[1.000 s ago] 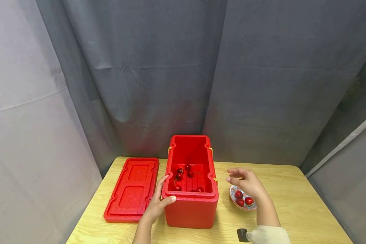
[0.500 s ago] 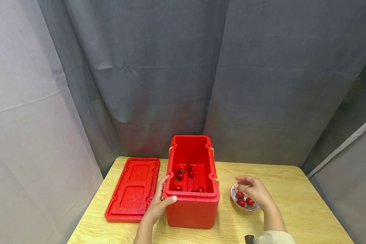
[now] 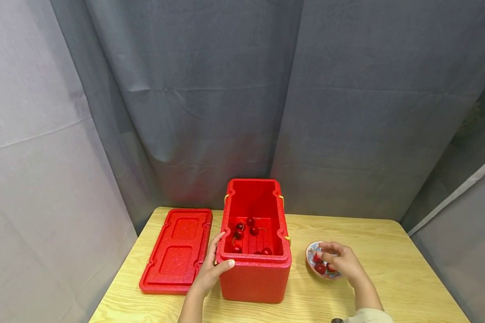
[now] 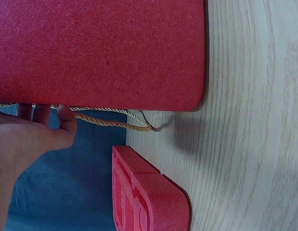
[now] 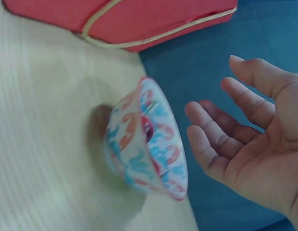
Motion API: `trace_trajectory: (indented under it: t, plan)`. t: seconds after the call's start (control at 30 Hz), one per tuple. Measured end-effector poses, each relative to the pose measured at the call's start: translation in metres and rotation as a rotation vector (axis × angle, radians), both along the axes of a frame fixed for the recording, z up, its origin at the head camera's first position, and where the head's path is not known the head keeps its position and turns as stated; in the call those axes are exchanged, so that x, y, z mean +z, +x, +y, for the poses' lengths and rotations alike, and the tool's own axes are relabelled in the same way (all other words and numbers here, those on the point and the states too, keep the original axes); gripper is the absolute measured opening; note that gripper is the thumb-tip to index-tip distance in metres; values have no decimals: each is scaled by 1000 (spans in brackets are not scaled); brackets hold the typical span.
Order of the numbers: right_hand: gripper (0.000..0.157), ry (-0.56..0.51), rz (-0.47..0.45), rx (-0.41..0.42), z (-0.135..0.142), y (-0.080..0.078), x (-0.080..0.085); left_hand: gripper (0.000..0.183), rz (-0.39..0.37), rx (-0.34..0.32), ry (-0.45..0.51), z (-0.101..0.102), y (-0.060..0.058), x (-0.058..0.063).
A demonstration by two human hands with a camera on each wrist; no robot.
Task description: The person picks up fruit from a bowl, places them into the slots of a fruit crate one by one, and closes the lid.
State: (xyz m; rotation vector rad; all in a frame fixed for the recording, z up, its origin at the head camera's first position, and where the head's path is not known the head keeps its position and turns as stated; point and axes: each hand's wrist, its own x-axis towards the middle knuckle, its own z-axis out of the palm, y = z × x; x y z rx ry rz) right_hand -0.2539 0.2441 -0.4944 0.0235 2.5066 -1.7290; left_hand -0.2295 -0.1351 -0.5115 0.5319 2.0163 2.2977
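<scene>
Both grips spread, left hand (image 3: 205, 274) touches box (image 3: 253, 283); only wrist view shows empty right hand (image 5: 269, 156) off bowl (image 5: 137, 162).

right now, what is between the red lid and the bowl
In the head view, the open red box stands between the red lid and the bowl, with cherries inside and the left hand against its near left corner.

The right forearm (image 3: 368, 295) wears a cream sleeve (image 3: 369, 316); a small dark, rounded piece (image 3: 337, 320) shows beside its cuff. Left grip (image 3: 208, 272) and right grip (image 3: 345, 262) are bare.
</scene>
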Motion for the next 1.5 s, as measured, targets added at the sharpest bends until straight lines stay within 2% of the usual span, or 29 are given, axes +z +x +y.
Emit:
trace_trajectory:
  t: [0.23, 0.67, 1.3, 1.5]
  plan:
    - [44, 8, -38, -33, 6, -5, -18, 75, 3, 3, -5, 0, 0, -1]
    - [43, 46, -13, -95, 13, -16, -43, 75, 11, 9, -13, -1, -1, -1]
    - [38, 104, 6, -78, 4, -30, -54, 76, 13, 9, -13, -1, 1, 2]
    - [35, 189, 54, -98, -1, -34, -58, 76, 8, 19, -18, 0, 0, 0]
